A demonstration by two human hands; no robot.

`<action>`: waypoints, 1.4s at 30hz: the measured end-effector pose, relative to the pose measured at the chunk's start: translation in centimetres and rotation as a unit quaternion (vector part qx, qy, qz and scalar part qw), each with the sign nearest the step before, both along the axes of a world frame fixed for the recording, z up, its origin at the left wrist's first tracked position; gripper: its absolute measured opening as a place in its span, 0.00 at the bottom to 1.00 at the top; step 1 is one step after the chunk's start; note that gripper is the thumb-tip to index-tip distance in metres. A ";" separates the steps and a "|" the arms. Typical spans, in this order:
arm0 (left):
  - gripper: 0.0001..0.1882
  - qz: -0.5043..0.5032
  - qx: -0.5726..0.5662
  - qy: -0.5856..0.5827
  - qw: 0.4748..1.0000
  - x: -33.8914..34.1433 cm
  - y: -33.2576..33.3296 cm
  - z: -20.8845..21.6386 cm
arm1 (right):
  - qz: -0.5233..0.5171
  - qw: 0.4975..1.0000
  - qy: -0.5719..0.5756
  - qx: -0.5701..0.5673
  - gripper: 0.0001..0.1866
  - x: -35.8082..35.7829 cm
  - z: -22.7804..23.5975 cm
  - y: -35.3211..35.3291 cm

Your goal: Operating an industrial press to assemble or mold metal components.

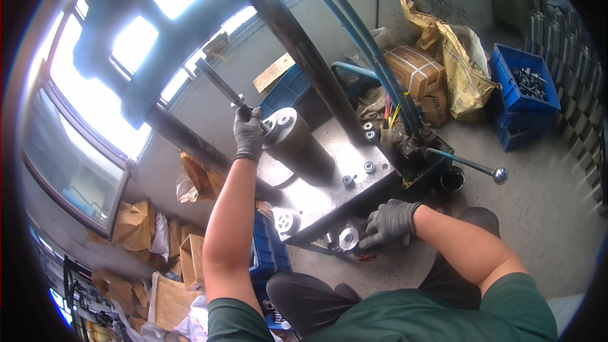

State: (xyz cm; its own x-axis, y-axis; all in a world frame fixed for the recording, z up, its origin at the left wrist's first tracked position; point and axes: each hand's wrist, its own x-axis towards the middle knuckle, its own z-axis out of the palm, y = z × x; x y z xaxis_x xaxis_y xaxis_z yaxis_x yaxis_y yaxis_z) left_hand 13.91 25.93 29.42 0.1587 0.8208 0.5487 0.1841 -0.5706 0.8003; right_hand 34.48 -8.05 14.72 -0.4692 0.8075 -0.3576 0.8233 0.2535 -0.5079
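My left hand, in a grey glove, is closed round a long metal shaft that slants up to the left. Beside that hand a thick dark cylinder stands on the steel press table, with round fittings on its light top face. At the table's front edge my right hand, also gloved, has its thumb spread from its bent fingers. Its fingertips are next to a silvery ring-shaped metal part; whether they touch it I cannot tell.
Small bearings and a slotted metal disc lie on the table. A press column rises behind the cylinder. To the right, a ball-ended lever juts out near blue bins. Cardboard boxes are piled at left.
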 end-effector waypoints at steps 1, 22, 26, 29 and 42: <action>0.04 0.000 -0.009 -0.007 1.000 0.7 0.3 -0.1 | -0.006 1.000 0.010 -0.009 0.46 0.1 0.5 -0.3; 0.07 0.112 -0.001 0.057 0.992 3.3 -0.4 -1.0 | 0.025 0.995 -0.065 0.068 0.33 1.0 -2.7 -2.5; 0.13 0.038 -0.030 -0.080 0.996 3.8 0.0 -1.2 | 0.055 0.983 -0.009 0.178 0.30 1.4 -1.5 -3.6; 0.23 0.057 -0.007 -0.068 0.996 4.2 -1.4 -1.1 | 0.040 0.959 0.067 0.271 0.26 2.9 3.6 -4.7; 0.12 -0.009 0.004 -0.174 0.985 4.2 -1.9 -0.8 | -0.177 0.975 -0.124 0.055 0.30 13.6 14.1 -13.2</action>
State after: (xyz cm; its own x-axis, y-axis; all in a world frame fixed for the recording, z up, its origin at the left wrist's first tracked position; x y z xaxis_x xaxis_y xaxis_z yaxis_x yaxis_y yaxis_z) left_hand 18.10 24.03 28.63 -0.0263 0.8152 0.5785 -0.1104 -0.5776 0.8088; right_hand 48.06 -21.24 28.85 -0.0644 0.9427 -0.3273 0.9628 -0.0275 -0.2688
